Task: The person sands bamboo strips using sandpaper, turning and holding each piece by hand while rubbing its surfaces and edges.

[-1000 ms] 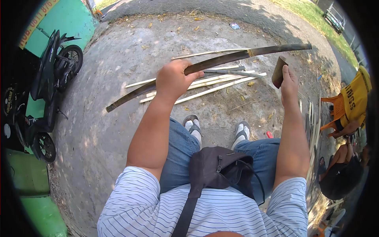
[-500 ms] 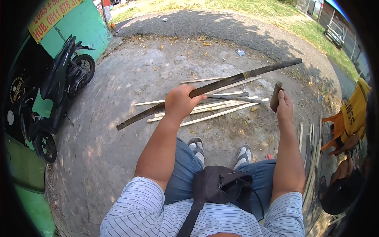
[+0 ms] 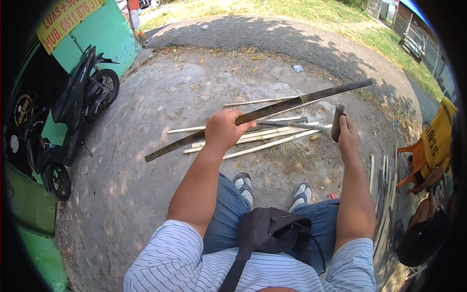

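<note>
My left hand [image 3: 220, 130] is closed around a long dark bamboo strip [image 3: 321, 95], gripping it left of its middle. The strip slants across in front of me, its right end higher in view, with a ringed node partway along. In my right hand [image 3: 348, 137] is a curled brown sheet that looks like sandpaper [image 3: 336, 124], pinched between thumb and fingers. It is held apart from the strip, below its right part. Beneath the strip, several pale split bamboo strips [image 3: 277, 139] and a dark grey one [image 3: 279, 123] lie on the ground.
A black motorcycle [image 3: 80, 97] stands by the green wall [image 3: 109, 41] at left. On the right, a person [image 3: 422, 228] sits low near an orange chair [image 3: 412, 168] draped with yellow cloth. More long strips [image 3: 384, 199] lie beside them. A black bag [image 3: 265, 228] hangs at my waist.
The bamboo strip's right end has dipped slightly. The sandpaper has moved a little down and left with my right hand. Both grips stay the same.
</note>
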{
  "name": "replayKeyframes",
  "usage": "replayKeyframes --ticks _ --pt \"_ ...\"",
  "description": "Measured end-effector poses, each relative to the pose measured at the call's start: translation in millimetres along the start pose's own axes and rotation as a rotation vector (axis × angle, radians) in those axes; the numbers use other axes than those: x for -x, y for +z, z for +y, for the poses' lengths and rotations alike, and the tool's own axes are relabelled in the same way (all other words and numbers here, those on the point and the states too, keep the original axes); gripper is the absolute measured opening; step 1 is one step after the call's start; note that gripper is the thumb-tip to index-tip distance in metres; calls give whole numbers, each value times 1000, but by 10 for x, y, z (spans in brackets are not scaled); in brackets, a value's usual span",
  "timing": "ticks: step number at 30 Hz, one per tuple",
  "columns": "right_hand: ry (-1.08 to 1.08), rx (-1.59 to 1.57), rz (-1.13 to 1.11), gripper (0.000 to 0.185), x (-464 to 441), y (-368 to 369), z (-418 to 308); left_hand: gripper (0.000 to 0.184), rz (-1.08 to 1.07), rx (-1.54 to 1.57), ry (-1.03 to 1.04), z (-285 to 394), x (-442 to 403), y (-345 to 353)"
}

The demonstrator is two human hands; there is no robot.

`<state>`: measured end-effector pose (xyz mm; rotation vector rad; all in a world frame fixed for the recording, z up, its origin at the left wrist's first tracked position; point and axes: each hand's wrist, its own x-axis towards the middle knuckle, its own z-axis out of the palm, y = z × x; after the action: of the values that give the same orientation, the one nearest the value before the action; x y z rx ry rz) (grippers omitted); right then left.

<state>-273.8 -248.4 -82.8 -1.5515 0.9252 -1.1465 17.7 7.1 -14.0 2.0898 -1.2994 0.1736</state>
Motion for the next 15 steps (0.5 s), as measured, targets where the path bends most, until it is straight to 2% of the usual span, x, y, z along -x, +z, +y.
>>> replayKeyframes --ticks 15 --pt "8 8 23 39 8 40 -7 47 -87 23 -70 43 -18 -38"
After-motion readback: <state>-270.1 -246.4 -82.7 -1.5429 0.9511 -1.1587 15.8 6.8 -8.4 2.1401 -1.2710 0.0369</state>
